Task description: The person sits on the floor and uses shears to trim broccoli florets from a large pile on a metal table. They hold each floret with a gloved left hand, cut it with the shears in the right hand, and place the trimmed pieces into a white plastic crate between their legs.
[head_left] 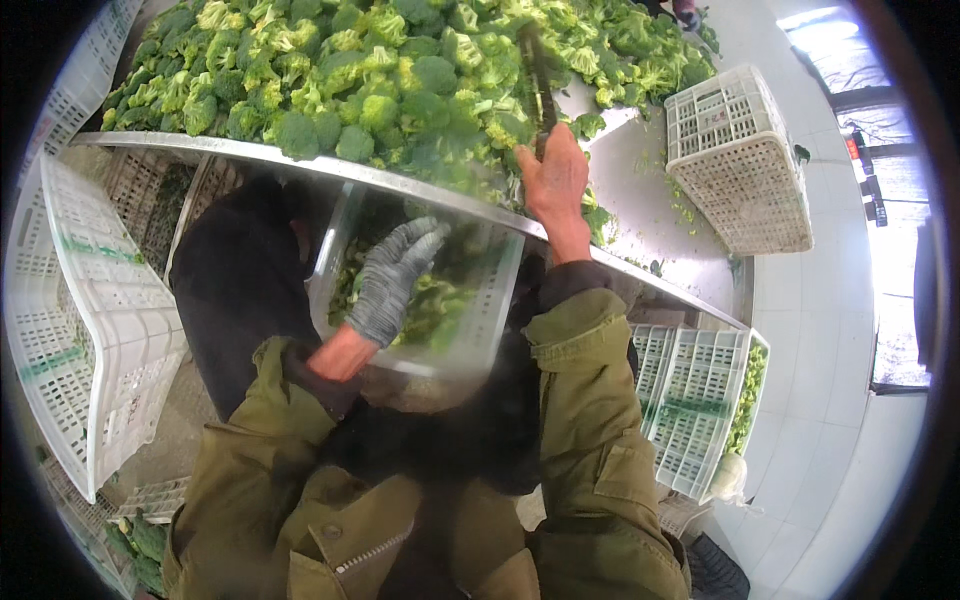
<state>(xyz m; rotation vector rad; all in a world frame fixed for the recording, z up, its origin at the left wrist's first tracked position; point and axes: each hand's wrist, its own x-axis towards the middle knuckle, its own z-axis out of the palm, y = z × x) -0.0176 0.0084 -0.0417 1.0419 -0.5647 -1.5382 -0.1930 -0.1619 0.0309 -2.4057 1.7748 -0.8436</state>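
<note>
My right hand (553, 180), bare, is closed round a long-bladed knife (535, 80) that points away from me over the pile of cut broccoli (330, 70) on the metal table (625, 185). My left hand (390, 280), in a grey knit glove, is open with slightly bent fingers over a pale plastic crate (490, 320) below the table's front edge. Broccoli pieces (440, 305) lie inside this crate, partly hidden by the hand and blurred by a hazy patch in the picture.
A white perforated crate (735, 190) stands at the table's right end. More crates stand at left (95, 320) and lower right (690, 410), some holding greens. Whole broccoli (145, 545) lies at lower left. A white tiled wall (820, 300) is on the right.
</note>
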